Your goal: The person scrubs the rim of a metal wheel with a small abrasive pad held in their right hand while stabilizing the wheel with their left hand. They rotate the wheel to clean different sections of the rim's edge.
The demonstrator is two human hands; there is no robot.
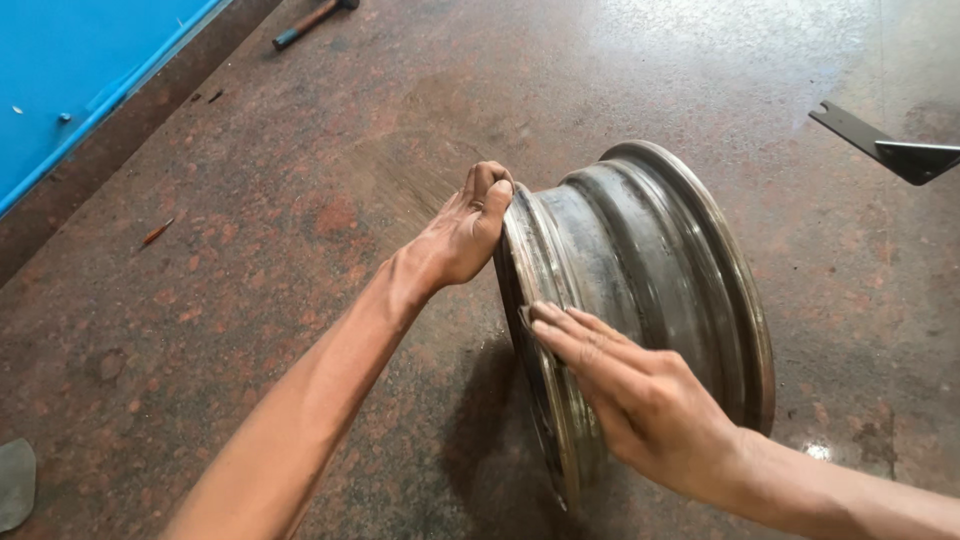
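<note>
R hand (640,400) flat on steel rim (650,260), L hand (470,230) gripping top edge

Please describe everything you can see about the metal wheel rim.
The grey steel wheel rim stands upright on its edge on the reddish speckled stone floor. Its barrel is stepped, with raised flanges at both sides, and its surface looks dull, worn and dirty. The left hand grips the top of the near flange. The right hand lies flat against the same flange, fingers pressing a small dark scrap I cannot identify.

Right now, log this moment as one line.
left hand: grips edge of upright grey steel wheel rim | right hand: fingers flat on rim, over small dark piece | mottled brown stone floor
</note>
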